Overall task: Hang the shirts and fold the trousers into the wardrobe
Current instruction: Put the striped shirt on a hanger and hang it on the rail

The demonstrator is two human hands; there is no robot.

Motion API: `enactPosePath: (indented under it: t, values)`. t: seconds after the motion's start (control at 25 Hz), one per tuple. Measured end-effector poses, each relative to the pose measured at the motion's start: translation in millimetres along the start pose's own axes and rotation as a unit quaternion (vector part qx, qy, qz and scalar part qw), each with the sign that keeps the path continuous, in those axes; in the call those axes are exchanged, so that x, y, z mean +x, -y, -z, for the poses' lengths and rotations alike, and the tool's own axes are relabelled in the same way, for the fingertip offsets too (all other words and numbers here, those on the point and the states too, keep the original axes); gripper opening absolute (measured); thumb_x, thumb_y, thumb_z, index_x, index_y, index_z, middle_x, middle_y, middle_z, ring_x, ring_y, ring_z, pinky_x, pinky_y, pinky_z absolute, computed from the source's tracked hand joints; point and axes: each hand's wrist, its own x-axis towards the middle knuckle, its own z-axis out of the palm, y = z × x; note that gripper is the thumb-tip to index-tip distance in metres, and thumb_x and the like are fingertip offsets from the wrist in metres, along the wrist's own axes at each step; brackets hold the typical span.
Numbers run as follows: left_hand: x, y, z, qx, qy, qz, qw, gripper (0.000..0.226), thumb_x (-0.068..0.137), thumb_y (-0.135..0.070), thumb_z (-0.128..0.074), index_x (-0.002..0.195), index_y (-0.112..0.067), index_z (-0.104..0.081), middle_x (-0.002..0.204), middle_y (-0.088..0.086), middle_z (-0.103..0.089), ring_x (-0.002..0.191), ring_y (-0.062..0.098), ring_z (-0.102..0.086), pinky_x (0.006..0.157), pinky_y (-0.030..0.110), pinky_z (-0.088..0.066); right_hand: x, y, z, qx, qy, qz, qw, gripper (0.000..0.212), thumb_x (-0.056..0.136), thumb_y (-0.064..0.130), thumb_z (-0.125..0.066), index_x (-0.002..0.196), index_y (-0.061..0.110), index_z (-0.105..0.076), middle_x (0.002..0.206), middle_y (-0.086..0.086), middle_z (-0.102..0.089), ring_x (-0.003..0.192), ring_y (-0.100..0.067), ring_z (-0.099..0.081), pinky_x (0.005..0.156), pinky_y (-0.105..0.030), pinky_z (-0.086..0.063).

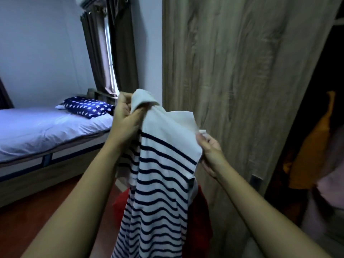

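Bedding of a pale colour is spread over a bed [46,131] at the left, and a dark blue pillow [89,108] printed with white stars is laid at its far end. Further right, dark curtains [119,53] are hung at the far wall, parted on a narrow strip of bright window. The left hand [124,118] is raised near the middle of the scene, its fingers clamped on the white collar [143,101] of a striped shirt [160,183], the cloth being pinched between the thumb and the curled fingers. The shirt, white with dark blue stripes, is held up in the air between the two hands, in front of the wardrobe door and not yet inside the wardrobe; its body is left hanging down toward the near edge. A red cloth [201,211] is partly hidden behind the shirt's lower part; what it lies on cannot be told. The right hand [210,153] is set at the shirt's right shoulder, its fingers closed on the edge of the fabric there, with a small white scrap pinched at the fingertips. Behind this hand a wood-grain wardrobe door [232,71] is seen, and to its right the dark inside of the wardrobe [307,81] is exposed, where an orange garment [312,149] and a pale pink garment [331,183] are hung, both blurred.
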Motion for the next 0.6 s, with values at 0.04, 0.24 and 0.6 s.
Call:
enactPosePath:
  t: [0.04,0.24,0.6]
  values:
    - [4.9,-6.4,0.4,0.016,-0.005,0.001,1.000,0.026,0.085,-0.012,-0.064,0.087,-0.027,-0.043,0.080,-0.005,-0.053,0.065,-0.004,-0.051,0.063,0.011,-0.043,0.1,21.4,5.0,-0.025,-0.027,0.048,0.998,0.022,0.093,0.015,-0.050,0.074,0.013,-0.059,0.066,0.009,-0.067,0.061,-0.003,-0.060,0.060,-0.018,-0.052]
    - [12.9,-14.4,-4.0,0.004,0.046,0.101,0.994,0.046,0.069,-0.002,-0.070,0.104,-0.025,-0.051,0.088,0.003,-0.062,0.077,0.012,-0.056,0.071,0.024,-0.047,-34.6,101.0,24.8,-0.247,0.026,0.221,0.943,0.017,0.081,0.018,-0.067,0.098,0.015,-0.066,0.090,0.008,-0.070,0.086,-0.005,-0.062,0.077,-0.019,-0.049]
    - [-8.3,-28.7,-108.2,-0.053,0.135,0.104,0.984,0.046,0.072,0.016,-0.040,0.082,-0.018,-0.068,0.069,0.000,-0.067,0.070,0.013,-0.062,0.064,0.022,-0.051,-85.9,53.7,94.6,-0.605,0.025,0.078,0.792,0.057,0.067,0.030,-0.080,0.111,0.017,-0.047,0.110,0.001,-0.046,0.103,-0.009,-0.047,0.088,-0.024,-0.039]
